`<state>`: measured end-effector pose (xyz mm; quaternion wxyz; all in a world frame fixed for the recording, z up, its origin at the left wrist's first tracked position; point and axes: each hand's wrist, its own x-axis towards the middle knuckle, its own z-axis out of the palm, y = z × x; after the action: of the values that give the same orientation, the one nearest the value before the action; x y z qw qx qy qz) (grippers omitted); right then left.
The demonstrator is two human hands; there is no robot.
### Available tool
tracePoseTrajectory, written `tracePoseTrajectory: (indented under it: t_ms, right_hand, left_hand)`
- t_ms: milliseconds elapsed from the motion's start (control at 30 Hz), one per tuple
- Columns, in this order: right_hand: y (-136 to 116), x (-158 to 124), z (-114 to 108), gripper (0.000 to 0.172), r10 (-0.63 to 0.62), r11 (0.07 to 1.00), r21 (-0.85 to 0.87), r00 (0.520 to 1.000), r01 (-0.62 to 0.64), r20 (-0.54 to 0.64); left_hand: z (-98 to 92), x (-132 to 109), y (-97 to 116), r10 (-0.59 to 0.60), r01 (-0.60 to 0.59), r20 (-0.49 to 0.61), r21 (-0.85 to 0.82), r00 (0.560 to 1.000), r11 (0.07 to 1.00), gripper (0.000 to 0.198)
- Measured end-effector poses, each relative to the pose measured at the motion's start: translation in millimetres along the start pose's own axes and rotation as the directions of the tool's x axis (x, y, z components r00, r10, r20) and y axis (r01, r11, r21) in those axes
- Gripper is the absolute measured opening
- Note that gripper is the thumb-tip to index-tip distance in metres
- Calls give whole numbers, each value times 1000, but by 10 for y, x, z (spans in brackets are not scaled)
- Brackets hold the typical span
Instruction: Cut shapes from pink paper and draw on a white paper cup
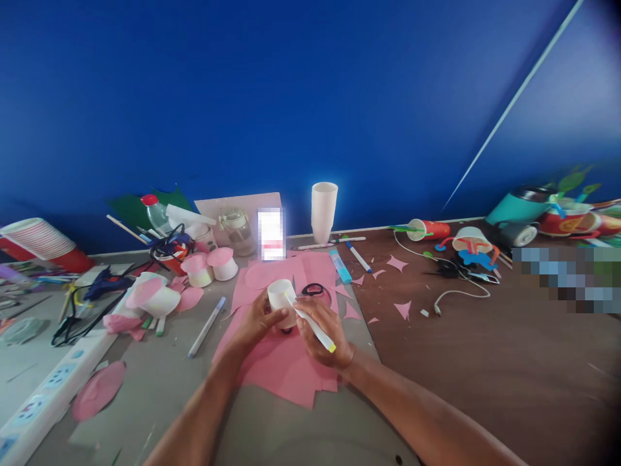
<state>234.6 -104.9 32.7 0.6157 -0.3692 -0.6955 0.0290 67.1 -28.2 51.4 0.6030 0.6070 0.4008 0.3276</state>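
Observation:
My left hand (pixel 258 321) is wrapped round a small white paper cup (pixel 281 296), holding it over a sheet of pink paper (pixel 286 369). My right hand (pixel 323 333) grips a white pen with a yellow end (pixel 314 327), its tip touching the cup's side. Black-handled scissors (pixel 314 290) lie on the pink paper just behind the cup.
A stack of white cups (pixel 324 210) stands at the back by the blue wall. Pink-topped cups (pixel 213 265), a glue gun (pixel 104 281), a power strip (pixel 43 395) and pens (pixel 207 327) lie to the left. Pink scraps (pixel 402 309), a white cable (pixel 451 294) and red cups (pixel 429 228) lie on the right.

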Motion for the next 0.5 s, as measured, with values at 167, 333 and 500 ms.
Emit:
tracePoseTrajectory:
  t_ms: [167,333,500]
  right_hand:
    - [-19,19,-18,37,35,999,3,999,-35,-35]
    - [-20,26,-39,30,73,997,-11,996,-74,-52]
    - [-18,29,-38,31,84,997,4,995,-83,-55]
  left_hand:
    - [5,-9,20,11,-11,15,-13,1000,1000,58]
    - [1,-24,32,-8,10,29,-53,1000,999,64]
    - [-8,-19,29,7,-3,41,-86,999,996,64]
